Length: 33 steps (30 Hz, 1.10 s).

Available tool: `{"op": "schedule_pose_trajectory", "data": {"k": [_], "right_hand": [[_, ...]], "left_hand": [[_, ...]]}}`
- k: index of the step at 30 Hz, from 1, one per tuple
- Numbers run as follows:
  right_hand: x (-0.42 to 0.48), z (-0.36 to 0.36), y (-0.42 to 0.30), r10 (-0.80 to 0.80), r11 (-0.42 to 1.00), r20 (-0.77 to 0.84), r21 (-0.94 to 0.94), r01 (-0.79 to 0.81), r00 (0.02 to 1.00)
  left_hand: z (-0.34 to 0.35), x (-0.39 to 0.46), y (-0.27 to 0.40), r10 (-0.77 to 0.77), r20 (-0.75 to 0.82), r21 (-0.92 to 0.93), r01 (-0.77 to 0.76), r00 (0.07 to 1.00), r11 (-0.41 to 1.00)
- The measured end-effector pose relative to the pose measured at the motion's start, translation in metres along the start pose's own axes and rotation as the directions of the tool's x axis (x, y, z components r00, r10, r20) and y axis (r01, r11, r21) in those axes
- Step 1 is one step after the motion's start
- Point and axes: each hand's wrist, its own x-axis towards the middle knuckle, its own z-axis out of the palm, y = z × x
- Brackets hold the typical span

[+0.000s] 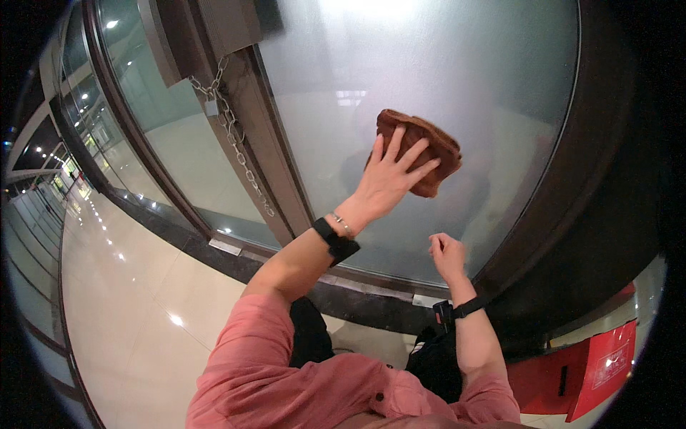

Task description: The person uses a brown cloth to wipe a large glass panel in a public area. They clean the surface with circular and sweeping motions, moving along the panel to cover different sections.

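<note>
My left hand (390, 172) is spread over a folded brown cloth (437, 153) and presses it against a glass door panel (332, 155). The glass looks hazy and reflects light. A bracelet (341, 222) and a black band (333, 241) circle my left wrist. Lower down, my right hand (449, 256) hovers in front of the glass with its fingers curled in. Nothing shows inside it, and it is apart from the cloth. My right wrist wears a black strap with a small device (444, 315).
A metal chain (241, 158) with a padlock (212, 108) hangs from the door handle (228, 27), left of the panel. A dark frame (595, 139) borders the glass on the right. A red box (552, 378) stands at lower right. Shiny floor tiles (134, 300) stretch along the corridor.
</note>
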Motion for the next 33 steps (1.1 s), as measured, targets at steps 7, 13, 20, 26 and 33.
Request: {"op": "schedule_pose_trajectory", "data": {"k": [7, 13, 20, 26, 33], "right_hand": [[-0.005, -0.007, -0.003, -0.023, 1.000, -0.003, -0.007, 0.023, 1.000], [-0.004, -0.003, 0.005, -0.055, 0.998, -0.015, -0.033, 0.055, 0.998], [-0.005, -0.003, 0.001, -0.035, 0.999, 0.013, -0.016, 0.035, 0.999], [-0.006, -0.013, 0.005, 0.013, 1.000, -0.010, 0.009, -0.013, 1.000], [-0.005, -0.004, -0.008, -0.013, 1.000, 0.005, -0.008, 0.013, 1.000]], "left_hand": [[-0.049, 0.061, -0.105, -0.359, -0.301, 0.057, 0.392, 0.883, 0.918], [-0.030, 0.096, -0.051, -0.156, -0.287, 0.166, 0.209, 0.945, 0.964], [0.024, -0.043, 0.044, 0.350, 0.286, -0.092, -0.338, 0.892, 0.937], [-0.022, 0.029, -0.054, -0.056, -0.166, 0.127, 0.078, 0.985, 0.989], [0.002, 0.015, -0.027, -0.271, -0.362, 0.154, 0.344, 0.892, 0.926]]}}
